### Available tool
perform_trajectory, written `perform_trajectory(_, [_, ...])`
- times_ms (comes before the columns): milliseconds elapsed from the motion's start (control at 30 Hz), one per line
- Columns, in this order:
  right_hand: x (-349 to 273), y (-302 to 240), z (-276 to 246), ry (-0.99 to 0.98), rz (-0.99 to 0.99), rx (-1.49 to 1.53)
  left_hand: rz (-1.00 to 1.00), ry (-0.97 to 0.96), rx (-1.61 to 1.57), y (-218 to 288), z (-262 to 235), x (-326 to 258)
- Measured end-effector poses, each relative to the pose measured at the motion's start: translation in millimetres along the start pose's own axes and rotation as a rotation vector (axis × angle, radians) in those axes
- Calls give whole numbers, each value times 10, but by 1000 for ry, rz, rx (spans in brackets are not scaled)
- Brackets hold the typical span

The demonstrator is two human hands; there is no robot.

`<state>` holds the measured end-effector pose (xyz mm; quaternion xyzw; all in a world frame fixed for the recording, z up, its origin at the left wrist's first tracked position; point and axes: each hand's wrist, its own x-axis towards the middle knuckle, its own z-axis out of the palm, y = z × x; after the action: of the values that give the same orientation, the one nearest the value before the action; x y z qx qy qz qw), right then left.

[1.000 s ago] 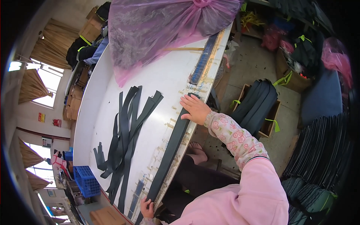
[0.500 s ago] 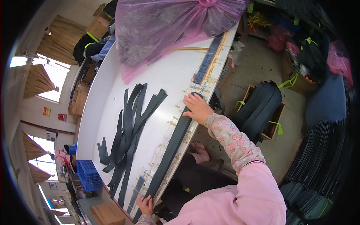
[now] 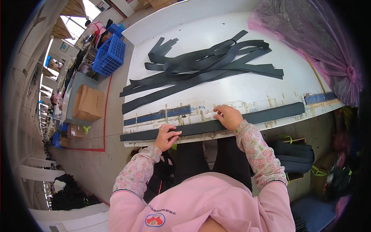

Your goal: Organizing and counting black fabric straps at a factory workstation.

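Both my hands on long dark strip at table edge: left hand pinching it, right hand fingers curled, pressing it.

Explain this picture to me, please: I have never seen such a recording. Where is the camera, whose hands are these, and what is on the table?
The camera sits on a person's head and looks down through a fisheye lens, so straight edges bend. There is no machine: the pink floral sleeves coming in from below belong to the wearer. The left hand and the right hand both press on a long dark strip that lies along the near edge of the white table. Further back on the table lies a loose pile of similar dark strips, and a pink plastic bag rests at the right end. On the floor to the left stand a blue crate and a cardboard box.
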<state>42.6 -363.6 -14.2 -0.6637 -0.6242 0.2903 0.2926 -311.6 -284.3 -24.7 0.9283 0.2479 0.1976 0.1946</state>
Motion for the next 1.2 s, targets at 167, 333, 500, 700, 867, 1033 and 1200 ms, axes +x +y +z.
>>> perform_trajectory(167, [367,-218,382,-103,178,-284,-30,26,-123,-28,0,-15])
perform_trajectory(333, [444,-75,370,-139,170,-220,-51,62,-192,-120,58,-37])
perform_trajectory(500, [354,-485,362,-99,122,330,-78,78,-294,-183,40,-38])
perform_trajectory(700, [85,-1058,834,-250,-5,373,-41,105,-327,-222,49,-81])
perform_trajectory(867, [75,-1256,990,-115,19,184,-46,97,-358,-249,59,-90])
perform_trajectory(1033, [118,-1035,1179,-101,46,277,-22,75,-377,-266,42,-72])
perform_trajectory(1200, [59,-993,1132,-58,91,498,-6,87,-288,-221,83,-105])
